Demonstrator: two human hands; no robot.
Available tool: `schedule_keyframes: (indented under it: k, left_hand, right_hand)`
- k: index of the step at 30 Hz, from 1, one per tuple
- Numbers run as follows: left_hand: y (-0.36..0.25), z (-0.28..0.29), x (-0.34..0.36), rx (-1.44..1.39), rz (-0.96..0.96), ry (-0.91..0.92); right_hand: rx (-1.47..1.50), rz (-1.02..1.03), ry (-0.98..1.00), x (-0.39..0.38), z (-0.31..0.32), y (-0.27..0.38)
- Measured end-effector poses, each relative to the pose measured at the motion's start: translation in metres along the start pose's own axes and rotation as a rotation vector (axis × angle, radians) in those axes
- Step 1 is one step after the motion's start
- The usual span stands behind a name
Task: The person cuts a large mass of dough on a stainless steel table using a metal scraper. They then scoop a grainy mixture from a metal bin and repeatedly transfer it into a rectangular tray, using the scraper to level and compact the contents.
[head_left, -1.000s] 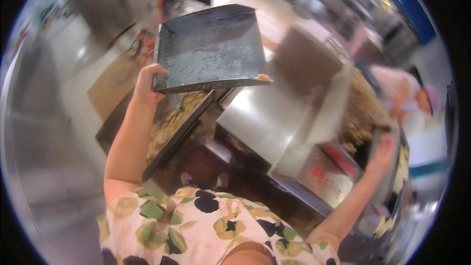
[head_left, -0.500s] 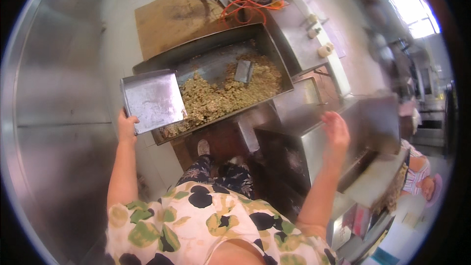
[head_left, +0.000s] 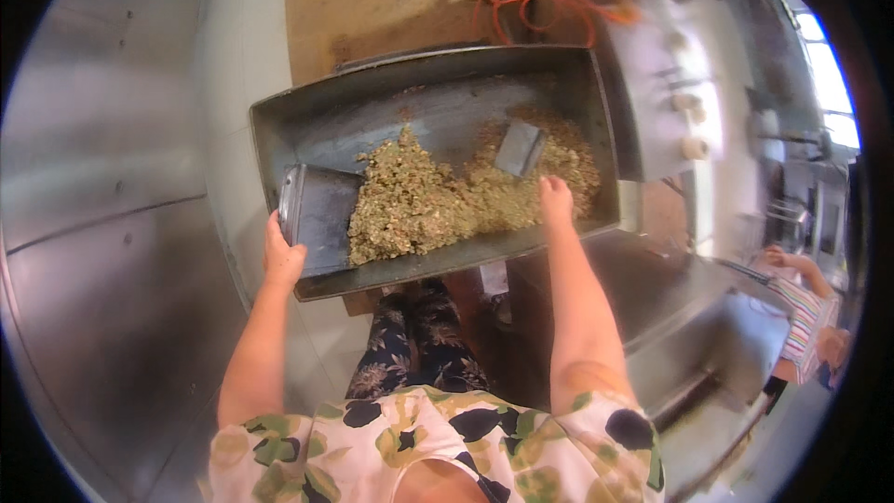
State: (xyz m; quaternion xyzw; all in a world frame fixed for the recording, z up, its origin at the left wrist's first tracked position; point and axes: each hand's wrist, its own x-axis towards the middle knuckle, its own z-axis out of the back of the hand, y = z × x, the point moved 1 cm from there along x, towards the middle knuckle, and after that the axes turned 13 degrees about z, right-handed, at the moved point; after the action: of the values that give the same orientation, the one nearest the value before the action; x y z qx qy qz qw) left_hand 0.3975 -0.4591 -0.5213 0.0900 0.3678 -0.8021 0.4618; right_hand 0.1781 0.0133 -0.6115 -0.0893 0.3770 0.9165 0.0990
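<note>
A long metal trough point(head_left: 372, 284) lies in front of me, with a heap of crumbly, golden-brown granular mix point(head_left: 410, 205) along its near side. At the trough's left end, my left hand point(head_left: 284, 251) grips the outer edge of a shallow metal pan point(head_left: 328, 214). The pan is tilted down inside the trough, its far side against the mix. My right hand point(head_left: 556, 200) is over the mix at the right, just beside a small flat metal scraper point(head_left: 519, 149) resting on the heap. The right fingers look bunched, but their exact pose is hidden.
Beyond the trough lies a brown board point(head_left: 372, 0), with orange hoses point(head_left: 559, 0) to its right. A metal-clad wall point(head_left: 102, 224) runs along my left. Right of me stand metal equipment point(head_left: 717, 345) and another person point(head_left: 796, 307).
The pan has gone from over the trough's left corner down into it, tilting toward the mix. My right hand has swung from outside on the right to beside the scraper. The view has shifted.
</note>
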Motion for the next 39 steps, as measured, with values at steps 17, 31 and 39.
schedule_keyframes:
  k: [17,31,39]
  left_hand:
    - [0.001,-0.034,0.034,-0.388,0.307,0.17]
    - [-0.013,-0.068,0.083,-0.582,0.391,0.342]
    - [-0.017,-0.185,0.113,-0.761,0.511,0.543]
  right_hand:
    - [-0.399,0.068,0.322,0.073,-0.089,-0.018]
    - [-0.101,-0.073,0.433,0.055,-0.154,-0.072]
    - [0.031,-0.215,0.405,0.046,-0.168,-0.047]
